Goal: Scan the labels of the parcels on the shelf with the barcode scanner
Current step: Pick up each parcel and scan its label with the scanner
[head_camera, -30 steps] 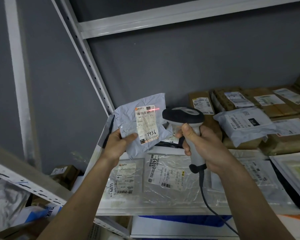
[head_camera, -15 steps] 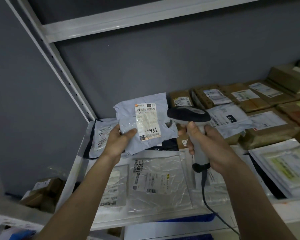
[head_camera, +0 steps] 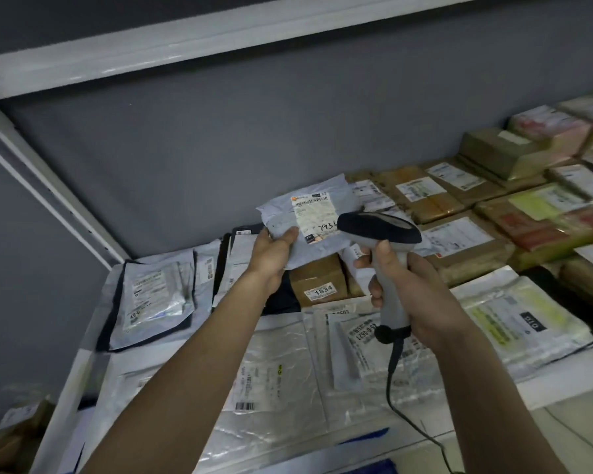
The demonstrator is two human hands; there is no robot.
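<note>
The left hand (head_camera: 271,254) holds a grey mailer bag (head_camera: 308,227) above the shelf (head_camera: 562,374), thumb and fingers clamped on its lower left corner, label facing up. The right hand (head_camera: 415,292) has its fingers wrapped around the barcode scanner (head_camera: 384,241) handle, the scanner head overlapping the label's right edge. Below them a small cardboard box (head_camera: 317,278) marked 1834 lies among other parcels.

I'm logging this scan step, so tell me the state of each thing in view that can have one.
Grey plastic mailer bag with white label: lifted off shelf, label facing the scanner.
Grey-and-black handheld barcode scanner: gripped, aimed at the label; no red beam visible.
Left hand: pinches the mailer's edge.
Right hand: grips the scanner handle.
Small brown cardboard box marked 1834: lying on shelf.
</note>
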